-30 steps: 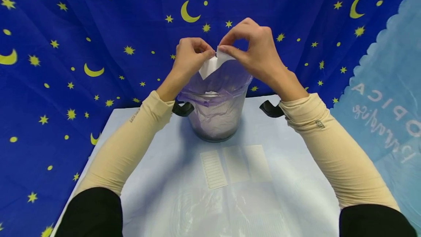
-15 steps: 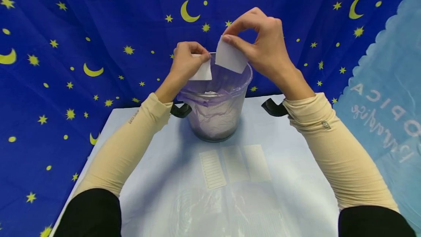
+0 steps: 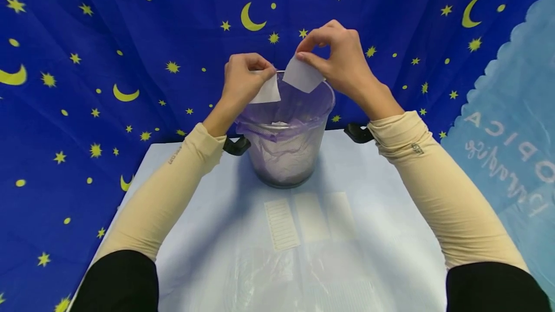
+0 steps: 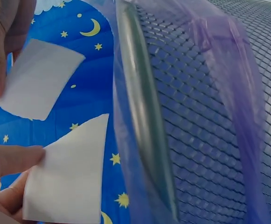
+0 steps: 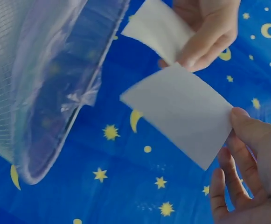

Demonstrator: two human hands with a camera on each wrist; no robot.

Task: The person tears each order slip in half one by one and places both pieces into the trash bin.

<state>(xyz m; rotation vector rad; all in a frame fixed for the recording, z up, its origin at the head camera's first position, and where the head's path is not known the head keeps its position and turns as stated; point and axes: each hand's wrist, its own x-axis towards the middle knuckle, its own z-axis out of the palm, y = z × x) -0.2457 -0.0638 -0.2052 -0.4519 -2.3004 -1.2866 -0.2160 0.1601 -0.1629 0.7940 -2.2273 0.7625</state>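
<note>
Separation of the two white paper pieces is noted: one second ago they met at the fingertips, whereas a gap now divides them, the right hand (image 3: pixel 344 61) having shifted outward. It pinches the right-hand piece (image 3: pixel 302 76) by one corner between thumb and forefinger. The left hand (image 3: pixel 243 78) likewise pinches the left-hand piece (image 3: pixel 269 91). Both pieces hang above the mouth of a wire-mesh bin (image 3: pixel 299 153); the wrist views show neither touching the rim (image 4: pixel 147 116).

The bin stands upright on the pale-covered table (image 3: pixel 390 191). A translucent purple liner (image 3: pixel 264 131) is fitted inside and folded outward over the rim. A small white item (image 3: pixel 278 123) is visible inside, just above the near edge; its nature cannot be determined. Pale material shows through the lower mesh; whether liner or contents cannot be told. Before the bin lie a ruled sheet (image 3: pixel 282 225) and two plain sheets (image 3: pixel 312 216), side by side.
</note>
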